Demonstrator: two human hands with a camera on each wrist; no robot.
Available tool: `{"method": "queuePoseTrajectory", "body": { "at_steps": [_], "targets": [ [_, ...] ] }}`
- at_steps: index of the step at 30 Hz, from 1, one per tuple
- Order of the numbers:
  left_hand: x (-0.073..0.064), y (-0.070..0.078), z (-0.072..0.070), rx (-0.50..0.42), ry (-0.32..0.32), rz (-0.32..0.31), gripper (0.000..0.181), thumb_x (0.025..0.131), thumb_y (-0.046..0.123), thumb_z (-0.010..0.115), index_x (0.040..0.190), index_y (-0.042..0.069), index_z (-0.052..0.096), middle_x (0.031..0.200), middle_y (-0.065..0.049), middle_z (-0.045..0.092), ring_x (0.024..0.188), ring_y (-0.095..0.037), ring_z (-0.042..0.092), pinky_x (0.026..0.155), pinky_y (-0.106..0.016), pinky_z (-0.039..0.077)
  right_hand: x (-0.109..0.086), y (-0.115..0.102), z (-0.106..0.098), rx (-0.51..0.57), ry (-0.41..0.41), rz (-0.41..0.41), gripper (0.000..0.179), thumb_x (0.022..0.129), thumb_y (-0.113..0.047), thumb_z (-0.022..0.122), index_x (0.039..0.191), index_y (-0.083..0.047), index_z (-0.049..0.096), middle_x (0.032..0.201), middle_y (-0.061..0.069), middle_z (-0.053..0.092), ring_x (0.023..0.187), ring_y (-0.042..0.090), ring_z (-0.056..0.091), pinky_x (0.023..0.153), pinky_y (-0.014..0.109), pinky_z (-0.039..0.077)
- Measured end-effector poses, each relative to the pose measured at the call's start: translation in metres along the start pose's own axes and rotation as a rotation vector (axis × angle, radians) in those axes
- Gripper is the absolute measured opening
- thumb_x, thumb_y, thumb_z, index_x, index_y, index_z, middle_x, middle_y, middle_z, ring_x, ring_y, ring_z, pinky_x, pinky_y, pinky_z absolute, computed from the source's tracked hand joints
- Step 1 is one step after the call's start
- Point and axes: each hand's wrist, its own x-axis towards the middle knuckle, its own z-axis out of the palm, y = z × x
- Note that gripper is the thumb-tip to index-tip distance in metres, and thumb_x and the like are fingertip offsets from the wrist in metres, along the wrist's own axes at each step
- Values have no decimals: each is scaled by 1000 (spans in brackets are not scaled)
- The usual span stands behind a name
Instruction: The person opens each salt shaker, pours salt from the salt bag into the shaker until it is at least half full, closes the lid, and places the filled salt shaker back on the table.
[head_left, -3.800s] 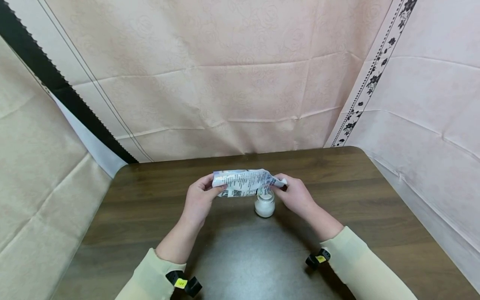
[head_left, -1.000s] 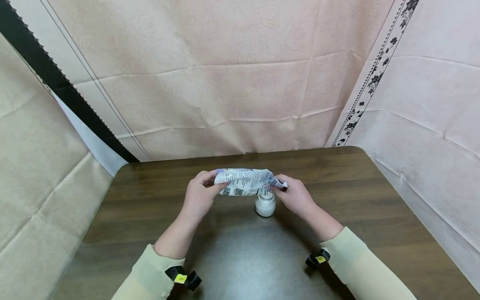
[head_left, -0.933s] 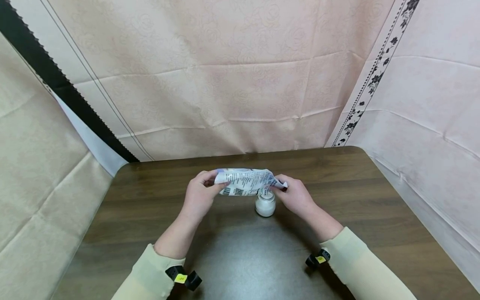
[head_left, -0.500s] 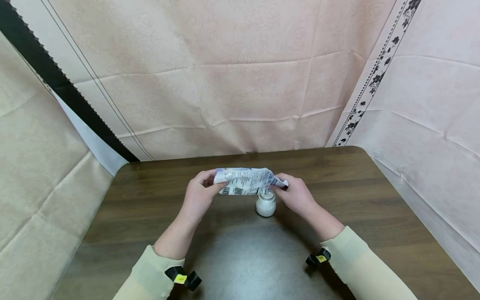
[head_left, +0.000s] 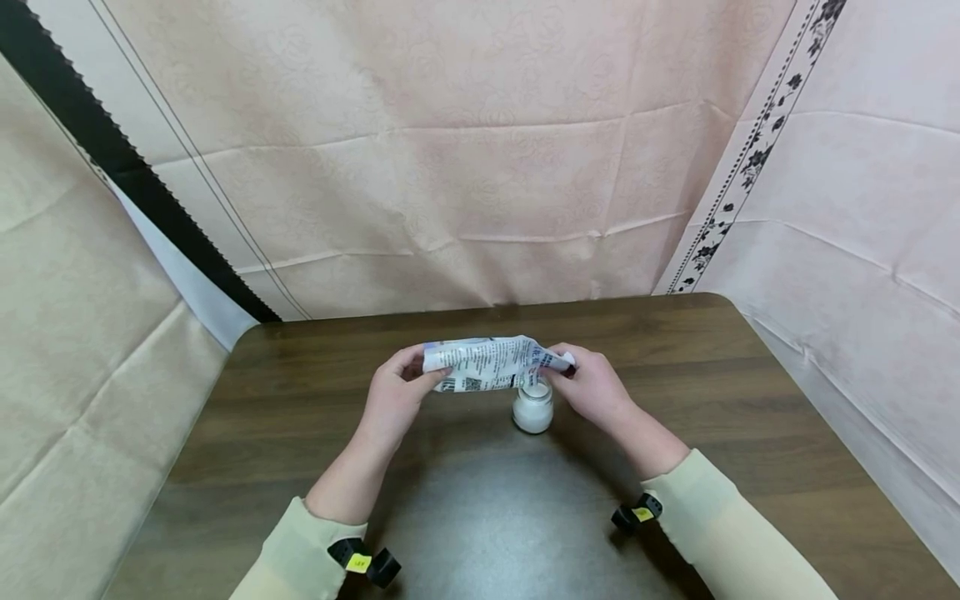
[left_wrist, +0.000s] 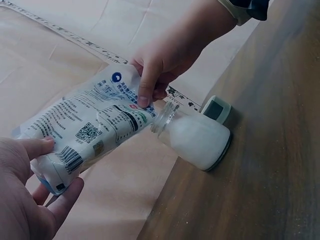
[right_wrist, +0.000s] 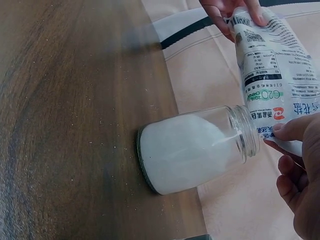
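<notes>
A printed white salt bag [head_left: 483, 364] lies slanted in the air between my two hands. My left hand [head_left: 395, 396] holds its left end, thumb in front and fingers behind. The right hand [head_left: 595, 390] pinches the narrowed right end, right at the mouth of a glass jar [head_left: 533, 414]. In the right wrist view, the bag's corner [right_wrist: 270, 132] overlaps the rim of the lidless jar [right_wrist: 187, 155]. White salt [right_wrist: 180, 152] fills most of that jar, sloping up toward one side. The jar stands upright on the table, its mouth partly hidden in the head view.
A small pale-rimmed, dark-centred piece [left_wrist: 216, 110] sits on the table beside the jar in the left wrist view. White specks dot the brown wooden table [right_wrist: 75, 125]. Pale cloth [head_left: 450, 167] hangs behind the table and on both sides. A black camera is strapped to each wrist.
The left hand and the bag's left end have shifted slightly left over the last half second. The right hand keeps its pinch beside the jar, which stays in place.
</notes>
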Motion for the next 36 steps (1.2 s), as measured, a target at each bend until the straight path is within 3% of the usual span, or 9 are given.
{"method": "queuePoseTrajectory", "body": {
  "at_steps": [14, 22, 29, 36],
  "targets": [
    [0, -5, -1, -10, 10, -19, 35, 87, 16, 77, 121, 12, 68, 112, -9, 66, 99, -24, 60, 79, -32, 53, 0, -4, -4, -8, 7, -26, 13, 88, -10, 75, 101, -12, 73, 88, -1, 69, 72, 17, 55, 63, 33, 47],
    [-1, -9, -1, -25, -8, -19, 34, 88, 14, 76, 120, 9, 66, 115, -9, 66, 104, -25, 62, 90, -44, 53, -1, -6, -4, 0, 5, -33, 12, 88, -9, 75, 99, -11, 72, 86, 0, 67, 71, 20, 55, 62, 34, 46],
    [0, -15, -1, -18, -6, -22, 37, 88, 12, 76, 123, 8, 64, 117, -9, 67, 105, -23, 64, 87, -35, 54, 0, -7, -4, -27, 11, -66, 10, 88, -9, 75, 96, -13, 71, 84, -1, 65, 70, 17, 53, 61, 33, 46],
    [1, -22, -2, -31, -15, -38, 37, 89, 12, 76, 123, 9, 63, 119, -8, 67, 104, -22, 64, 88, -37, 54, 2, -10, -6, -54, -2, -77, 8, 89, -12, 75, 95, -13, 71, 85, -1, 66, 71, 16, 54, 62, 33, 46]
  ]
}}
